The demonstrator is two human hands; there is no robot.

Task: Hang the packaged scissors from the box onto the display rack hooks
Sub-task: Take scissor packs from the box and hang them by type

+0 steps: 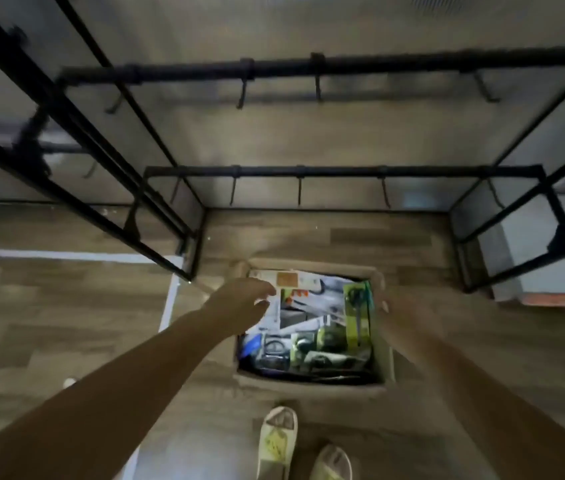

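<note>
A cardboard box (312, 388) stands on the floor in front of my feet, filled with several packaged scissors. A green-carded pack (357, 317) stands upright along its right wall, and white-carded packs (312, 303) lie across the middle. My left hand (239, 301) reaches over the box's far left corner, its loosely bent fingertips at the edge of a white pack. My right hand (395, 306) is blurred at the box's right rim beside the green pack; its fingers are hard to make out. The black display rack has an upper bar (378, 64) and a lower bar (340, 172), each carrying bare hooks (299, 194).
Black rack frames rise at the left (77, 140) and right (516, 237) of the box. White tape (66, 255) marks the wood-look floor on the left. My two feet in pale slippers (277, 441) stand just behind the box.
</note>
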